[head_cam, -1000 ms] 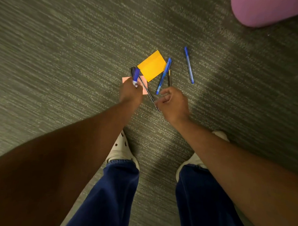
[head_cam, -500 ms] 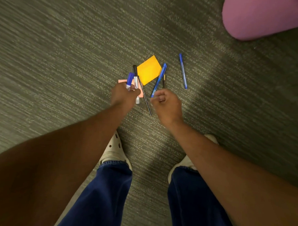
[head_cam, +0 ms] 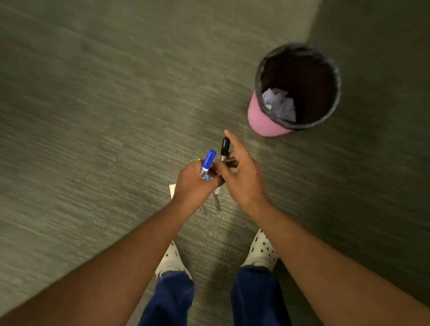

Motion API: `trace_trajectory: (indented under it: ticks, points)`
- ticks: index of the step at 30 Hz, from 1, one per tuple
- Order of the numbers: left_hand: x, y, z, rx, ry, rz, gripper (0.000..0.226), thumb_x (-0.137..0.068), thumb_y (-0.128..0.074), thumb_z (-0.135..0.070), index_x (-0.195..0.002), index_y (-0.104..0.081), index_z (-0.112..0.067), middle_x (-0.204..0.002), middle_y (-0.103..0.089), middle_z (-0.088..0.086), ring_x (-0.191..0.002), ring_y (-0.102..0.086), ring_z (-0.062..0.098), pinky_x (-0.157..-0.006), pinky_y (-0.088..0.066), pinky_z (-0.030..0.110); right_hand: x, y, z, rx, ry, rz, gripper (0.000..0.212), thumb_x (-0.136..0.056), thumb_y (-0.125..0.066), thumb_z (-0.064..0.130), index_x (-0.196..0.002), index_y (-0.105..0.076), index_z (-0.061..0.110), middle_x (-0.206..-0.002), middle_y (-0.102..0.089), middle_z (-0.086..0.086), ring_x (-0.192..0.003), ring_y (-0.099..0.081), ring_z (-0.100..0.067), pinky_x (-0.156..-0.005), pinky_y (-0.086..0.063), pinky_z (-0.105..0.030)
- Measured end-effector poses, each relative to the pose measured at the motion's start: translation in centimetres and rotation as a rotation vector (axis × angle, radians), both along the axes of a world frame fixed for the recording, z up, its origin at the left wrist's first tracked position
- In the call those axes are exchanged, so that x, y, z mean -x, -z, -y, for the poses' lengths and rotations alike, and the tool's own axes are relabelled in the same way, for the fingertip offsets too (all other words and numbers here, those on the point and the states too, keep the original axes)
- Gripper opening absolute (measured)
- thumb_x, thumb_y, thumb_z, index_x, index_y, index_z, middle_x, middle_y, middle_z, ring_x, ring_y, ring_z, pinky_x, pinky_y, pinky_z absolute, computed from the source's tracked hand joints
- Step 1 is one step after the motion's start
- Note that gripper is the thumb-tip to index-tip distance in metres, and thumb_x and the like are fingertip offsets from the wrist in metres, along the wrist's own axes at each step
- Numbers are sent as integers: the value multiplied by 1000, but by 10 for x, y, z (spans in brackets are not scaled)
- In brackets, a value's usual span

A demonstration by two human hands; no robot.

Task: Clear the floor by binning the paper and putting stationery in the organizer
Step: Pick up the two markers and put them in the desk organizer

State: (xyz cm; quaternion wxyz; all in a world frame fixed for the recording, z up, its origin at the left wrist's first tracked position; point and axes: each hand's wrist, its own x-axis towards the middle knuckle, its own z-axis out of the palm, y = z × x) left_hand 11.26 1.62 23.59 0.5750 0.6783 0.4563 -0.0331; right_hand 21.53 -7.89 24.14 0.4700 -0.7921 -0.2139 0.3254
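Observation:
My left hand (head_cam: 192,186) is shut on a bundle of pens. A blue-capped marker (head_cam: 208,161) sticks up from it, and two thin pen tips (head_cam: 216,203) poke out below. My right hand (head_cam: 242,178) touches the left and pinches a black-capped marker (head_cam: 225,148) that stands upright between them. A pale paper corner (head_cam: 172,190) shows at the left hand's edge; I cannot tell whether it is held. A sliver of yellow (head_cam: 199,160) peeks out above the left knuckles.
A pink bin (head_cam: 259,118) with a black liner stands on the grey-green carpet (head_cam: 101,110) to the upper right, with crumpled white paper (head_cam: 280,104) inside. My two feet in pale perforated shoes (head_cam: 263,252) stand below the hands. No organizer is in view.
Both hands have risen from the floor and come together with the pens in them. The view has swung, so the whole bin shows. The orange note and loose pens no longer lie on the carpet.

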Motion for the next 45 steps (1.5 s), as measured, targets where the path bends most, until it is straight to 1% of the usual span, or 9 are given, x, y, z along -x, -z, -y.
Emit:
trace_trajectory:
  ticks: [4, 7, 11, 16, 23, 30, 33, 39, 45]
  points:
    - [-38, -100, -12, 47, 29, 125, 28, -70, -66, -47, -95, -58, -39, -74, -58, -10, -66, -57, 10, -64, -47, 29, -31, -91, 6, -83, 145, 68, 75, -90, -74, 15, -151, -43, 46, -92, -71, 7, -81, -70, -6, -85, -58, -26]
    - [-61, -170, -15, 41, 127, 193, 15, -92, -54, -25, -106, -52, -30, -82, -51, 0, -72, -49, 21, -67, -42, 37, -50, -163, 16, -135, 259, 63, 74, -89, -76, 12, -151, -47, 39, -102, -74, -3, -84, -71, -12, -87, -60, -43]
    - [-97, -271, -1, -90, 274, 266, 23, -103, -54, -8, -121, -57, -21, -111, -55, 30, -82, -62, 21, -66, -58, 35, -72, -265, 47, -178, 370, 152, 71, -89, -76, 11, -150, -49, 34, -105, -73, -11, -86, -71, -18, -83, -57, -30]
    - [-155, -382, 43, -289, 358, 394, 37, -94, -69, -13, -130, -63, -21, -94, -70, -2, -84, -68, 14, -83, -59, 43, -112, -371, 120, -161, 447, 289, 68, -91, -75, 18, -146, -44, 42, -93, -74, 1, -75, -71, -1, -66, -53, -9]
    - [-224, -501, 141, -488, 602, 528, 78, -92, -72, -26, -151, -30, -56, -87, -67, -12, -77, -67, 2, -72, -52, 24, -165, -469, 232, -96, 509, 454, 73, -92, -77, 20, -142, -35, 54, -90, -74, 10, -82, -74, -4, -76, -61, -22]
    - [-287, -560, 247, -535, 784, 626, 73, -93, -72, -21, -149, -36, -52, -88, -63, -13, -83, -66, 0, -71, -51, 15, -210, -537, 339, -84, 634, 518, 70, -94, -76, 32, -136, -32, 66, -103, -62, 36, -93, -63, 24, -65, -40, 9]
    - [-316, -582, 281, -573, 821, 660, 73, -94, -72, -25, -147, -33, -56, -91, -61, -17, -87, -64, -8, -62, -50, 6, -228, -564, 378, -113, 732, 536, 65, -92, -78, 32, -137, -38, 58, -110, -62, 28, -91, -60, 28, -68, -42, 9]
    - [-376, -627, 336, -599, 909, 776, 78, -94, -73, -31, -133, -24, -78, -97, -57, -26, -86, -66, -8, -57, -50, 2, -260, -613, 438, -113, 834, 652, 72, -92, -79, 29, -129, -35, 72, -105, -55, 42, -97, -63, 20, -70, -43, 7]
    - [-437, -655, 380, -585, 1003, 802, 73, -94, -73, -34, -143, -29, -66, -105, -57, -27, -85, -67, -6, -55, -47, -1, -301, -631, 473, -75, 901, 692, 71, -94, -77, 28, -133, -35, 70, -107, -61, 25, -95, -66, 13, -71, -47, 3]
